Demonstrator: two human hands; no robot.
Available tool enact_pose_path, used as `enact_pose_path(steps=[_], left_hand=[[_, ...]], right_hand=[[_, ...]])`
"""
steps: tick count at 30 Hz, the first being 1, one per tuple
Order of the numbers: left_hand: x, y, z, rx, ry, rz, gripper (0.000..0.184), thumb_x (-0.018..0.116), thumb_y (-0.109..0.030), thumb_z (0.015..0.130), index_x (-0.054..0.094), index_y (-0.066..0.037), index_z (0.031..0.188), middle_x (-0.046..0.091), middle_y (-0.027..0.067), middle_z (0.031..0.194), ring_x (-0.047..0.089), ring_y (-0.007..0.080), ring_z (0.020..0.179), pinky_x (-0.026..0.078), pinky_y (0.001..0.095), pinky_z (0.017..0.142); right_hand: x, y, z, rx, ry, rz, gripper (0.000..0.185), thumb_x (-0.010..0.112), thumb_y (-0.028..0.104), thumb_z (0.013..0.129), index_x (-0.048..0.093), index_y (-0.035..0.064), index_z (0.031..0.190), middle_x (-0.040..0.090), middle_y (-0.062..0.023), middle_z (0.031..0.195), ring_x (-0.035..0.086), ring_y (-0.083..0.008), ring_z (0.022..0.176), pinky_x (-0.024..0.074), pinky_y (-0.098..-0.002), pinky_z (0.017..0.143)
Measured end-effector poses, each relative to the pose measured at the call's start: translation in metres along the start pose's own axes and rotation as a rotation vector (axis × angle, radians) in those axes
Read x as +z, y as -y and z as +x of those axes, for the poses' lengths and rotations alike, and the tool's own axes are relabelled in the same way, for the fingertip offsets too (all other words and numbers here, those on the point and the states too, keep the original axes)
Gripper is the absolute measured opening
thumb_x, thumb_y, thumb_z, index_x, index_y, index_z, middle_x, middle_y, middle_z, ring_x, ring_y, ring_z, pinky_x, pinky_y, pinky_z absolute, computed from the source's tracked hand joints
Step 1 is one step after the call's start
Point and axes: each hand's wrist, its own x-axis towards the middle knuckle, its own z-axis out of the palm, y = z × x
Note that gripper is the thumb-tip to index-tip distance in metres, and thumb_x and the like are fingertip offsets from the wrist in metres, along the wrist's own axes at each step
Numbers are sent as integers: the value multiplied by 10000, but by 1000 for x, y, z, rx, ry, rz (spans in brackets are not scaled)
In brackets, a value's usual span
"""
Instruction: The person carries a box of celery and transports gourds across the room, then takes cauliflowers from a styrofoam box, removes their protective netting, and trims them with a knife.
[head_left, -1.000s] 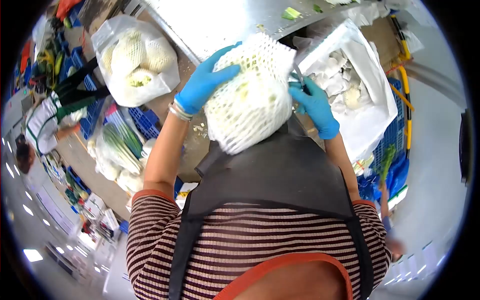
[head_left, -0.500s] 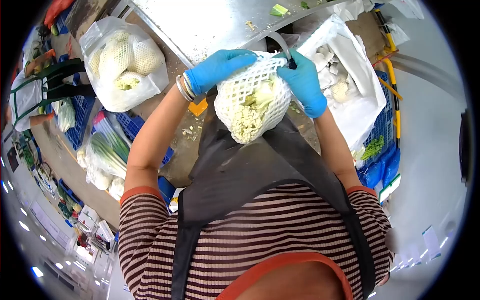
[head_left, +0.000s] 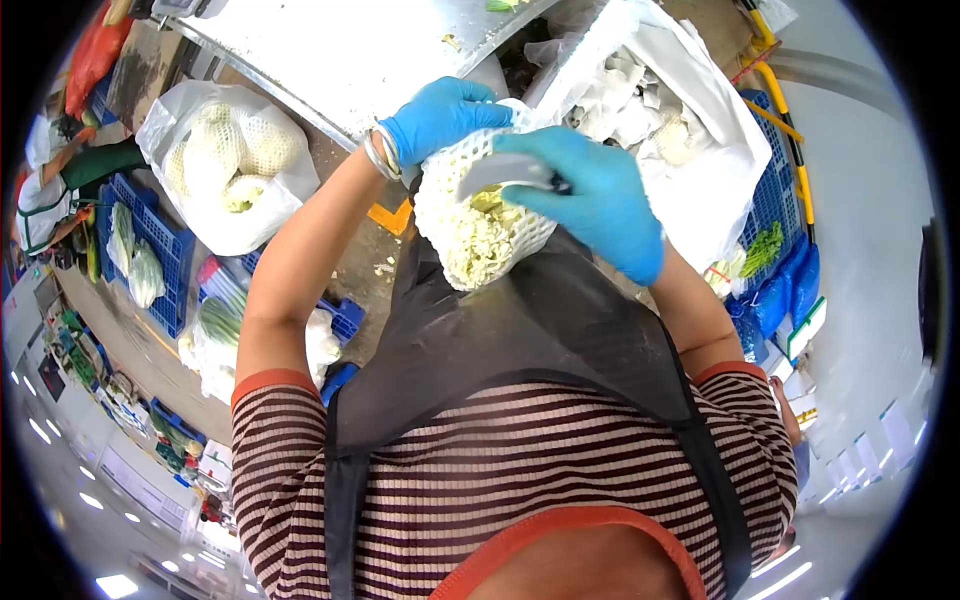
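A pale cauliflower (head_left: 482, 252) in a white foam net (head_left: 440, 200) rests against the dark apron. My left hand (head_left: 445, 118), in a blue glove, is closed on the netted cauliflower at its upper edge. In my right hand (head_left: 600, 195), also blue-gloved and slightly blurred, is a knife with a short curved blade (head_left: 500, 174). The blade lies over the net's opening, in front of the cauliflower. From this angle I cannot tell whether it touches the cauliflower. The knife's handle is mostly hidden by my fingers.
A metal table (head_left: 330, 70) stands ahead. At left, a clear bag (head_left: 220, 230) holds several netted cauliflowers; at right, a white bag (head_left: 720, 150) holds scraps. Blue crates (head_left: 165, 230) and bagged vegetables stand further left, near another person (head_left: 45, 205). Yellow rails (head_left: 780, 150) run along the right.
My right hand has moved from the net's top edge down and across the front, bringing the knife blade over the cauliflower. My left hand stays on the net. The whole view has shifted a little.
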Motion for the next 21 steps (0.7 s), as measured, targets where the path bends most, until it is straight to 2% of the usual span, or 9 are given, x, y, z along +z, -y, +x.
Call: enact_pose_path(steps=[2,5,8,12,13,16,17,19,21], left_hand=[[-2,-3,7,-73,77,-5,338,682,-271,903,693,21,1073,704,45,937,617,87,830,514,244,753],[6,11,18,-46,93,-161,331,666,-248,914,685,18,1110,706,47,945,621,84,842,519,238,767],[11,8,25,-131,131,-205,311,669,-227,909,688,18,1099,705,53,946,626,85,845,524,239,772],[11,13,29,-142,146,-137,281,672,-222,906,699,9,1064,705,52,939,624,78,842,521,238,766],[12,15,28,-132,145,-111,273,674,-222,905,702,5,1054,706,49,936,624,76,841,520,238,763],[12,23,31,-127,153,-165,361,736,-340,845,718,-4,977,702,58,890,600,96,772,493,264,742],[13,22,31,-112,153,-160,353,737,-333,845,716,-4,970,701,55,888,600,93,774,492,262,739],[15,20,31,-82,152,-149,337,737,-321,846,713,-3,956,698,50,882,599,88,777,489,256,734],[14,22,34,-60,189,-159,322,743,-314,842,712,-11,945,695,42,877,606,86,782,492,255,731]], right_hand=[[8,-17,-1,41,127,-197,558,780,357,767,613,77,1220,661,-123,1074,657,-243,870,528,-323,788],[1,-38,0,85,251,-263,669,786,418,726,574,68,1255,641,-151,1053,634,-310,921,503,-371,840],[-6,-55,5,126,339,-48,613,791,352,718,586,58,1215,633,-150,1003,624,-317,880,498,-373,798],[12,-76,-15,264,232,150,484,782,274,710,638,34,1104,629,-123,863,607,-212,780,496,-325,744],[17,-80,-23,248,161,270,409,787,202,723,657,28,1069,621,-57,839,544,-125,732,477,-271,705],[33,-93,-36,378,35,595,345,760,186,775,661,15,1058,634,-8,860,532,-94,712,471,-244,690],[31,-89,-38,403,36,720,186,654,78,851,652,-6,1017,666,-35,950,602,-104,870,491,-265,821],[31,-89,-44,511,22,766,181,646,72,847,653,1,1014,670,-39,953,612,-114,889,489,-261,835],[31,-91,-49,537,-7,804,192,642,98,850,653,19,1024,646,-14,888,562,-84,782,461,-247,738]])
